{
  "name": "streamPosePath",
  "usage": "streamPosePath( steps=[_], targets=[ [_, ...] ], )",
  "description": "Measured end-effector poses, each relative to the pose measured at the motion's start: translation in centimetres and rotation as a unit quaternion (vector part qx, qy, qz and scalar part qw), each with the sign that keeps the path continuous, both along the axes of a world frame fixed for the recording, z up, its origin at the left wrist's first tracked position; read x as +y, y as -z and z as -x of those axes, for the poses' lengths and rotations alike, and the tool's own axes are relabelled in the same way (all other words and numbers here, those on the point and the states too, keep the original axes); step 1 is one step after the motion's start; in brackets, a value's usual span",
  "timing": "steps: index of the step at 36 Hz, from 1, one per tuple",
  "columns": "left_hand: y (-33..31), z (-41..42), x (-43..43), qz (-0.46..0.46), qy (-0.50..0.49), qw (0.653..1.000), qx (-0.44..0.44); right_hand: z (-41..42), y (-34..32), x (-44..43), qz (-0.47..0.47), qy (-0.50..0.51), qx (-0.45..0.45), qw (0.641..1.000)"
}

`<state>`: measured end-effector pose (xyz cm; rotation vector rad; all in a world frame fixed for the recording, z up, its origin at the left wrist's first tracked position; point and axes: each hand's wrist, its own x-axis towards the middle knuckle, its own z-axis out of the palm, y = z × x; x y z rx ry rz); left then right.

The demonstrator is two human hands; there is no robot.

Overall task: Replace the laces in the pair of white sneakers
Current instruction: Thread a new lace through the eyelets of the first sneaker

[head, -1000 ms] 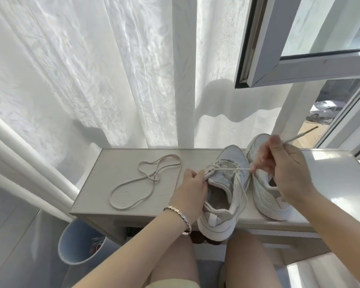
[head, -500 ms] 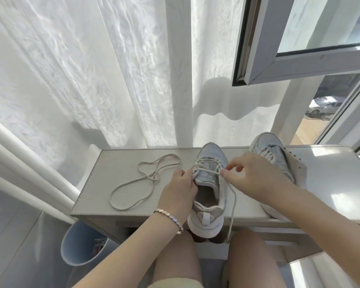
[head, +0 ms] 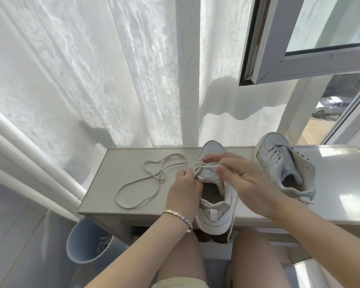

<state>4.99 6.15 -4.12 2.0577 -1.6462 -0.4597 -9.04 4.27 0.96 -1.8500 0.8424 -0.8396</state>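
Pale bench (head: 133,163) below sheer curtain (head: 92,80), mid-frame. Near sneaker (head: 214,217) at centre, toe toward the curtain, heel past the front edge. Left hand (head: 183,190) curled on its left eyelet edge. Right hand (head: 243,179) just above the tongue, thumb and fingers pinching the lace (head: 208,166) across the upper eyelets. Loose lace (head: 146,179) looped to the left. Second sneaker (head: 283,167) to the right, untouched.

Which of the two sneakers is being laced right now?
The middle sneaker, heel overhanging the bench edge: the left hand grips its eyelet flap, the right hand pinches its lace. The right sneaker stands apart, untouched.
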Motion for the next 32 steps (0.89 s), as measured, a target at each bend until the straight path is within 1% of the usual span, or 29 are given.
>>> streamPosePath(
  steps=[2,5,8,9,10,12,13,15,16,17,19,21,22,25,27,29,31,32],
  targets=[
    [-0.1,-0.2,-0.1,-0.001,-0.001,1.000,0.004,0.9,-0.8,0.3,-0.037,0.010,-0.074,0.997],
    [-0.1,-0.3,0.0,0.004,0.014,1.000,0.002,2.3,-0.9,-0.1,-0.060,0.045,-0.122,0.990],
    [-0.1,-0.1,0.1,0.009,0.022,1.000,-0.006,3.1,-0.3,-0.5,-0.100,0.101,-0.231,0.962],
    [-0.1,0.1,0.0,0.007,0.024,1.000,-0.007,3.2,0.0,-0.5,-0.108,0.108,-0.253,0.955],
    [-0.1,0.2,0.0,0.006,0.025,1.000,-0.005,3.2,0.2,-0.4,-0.107,0.106,-0.255,0.955],
    [-0.1,0.4,0.0,0.002,0.027,1.000,0.001,3.1,0.7,-0.1,-0.091,0.091,-0.225,0.966],
    [-0.1,0.4,-0.1,0.001,0.031,1.000,0.005,2.9,0.7,0.1,-0.066,0.097,-0.188,0.975],
    [-0.1,0.1,-0.3,0.002,0.043,0.999,0.013,2.9,0.8,0.1,-0.012,0.141,-0.083,0.986],
    [-0.2,-0.1,-0.4,0.002,0.049,0.999,0.015,3.0,0.7,-0.2,-0.012,0.169,-0.052,0.984],
    [-0.2,-0.5,-0.5,-0.001,0.056,0.998,0.013,3.2,0.3,-0.5,-0.034,0.196,-0.038,0.979],
    [-0.3,-1.2,-0.7,-0.010,0.069,0.998,0.003,3.9,-0.7,-1.3,-0.111,0.224,-0.026,0.968],
    [-0.7,-1.8,-0.7,0.000,0.078,0.997,0.004,4.4,-1.7,-2.0,-0.202,0.213,-0.041,0.955],
    [-1.1,-1.9,-0.7,0.022,0.088,0.996,0.009,4.7,-2.1,-2.2,-0.225,0.199,-0.046,0.953],
    [-3.0,-1.5,-0.6,0.093,0.143,0.985,0.028,4.7,-3.0,-2.3,-0.218,0.145,-0.022,0.965],
    [-4.5,-0.5,-0.8,0.095,0.201,0.973,0.063,4.3,-3.5,-2.1,-0.207,0.104,-0.005,0.973],
    [-5.7,0.5,-1.4,0.075,0.248,0.963,0.076,4.0,-3.7,-1.9,-0.193,0.075,0.004,0.978],
    [-6.3,1.2,-2.1,0.058,0.269,0.959,0.072,4.1,-3.7,-1.8,-0.176,0.065,0.008,0.982],
    [-6.3,1.4,-2.6,0.065,0.261,0.961,0.073,4.3,-3.4,-1.8,-0.164,0.069,0.017,0.984]
  ],
)
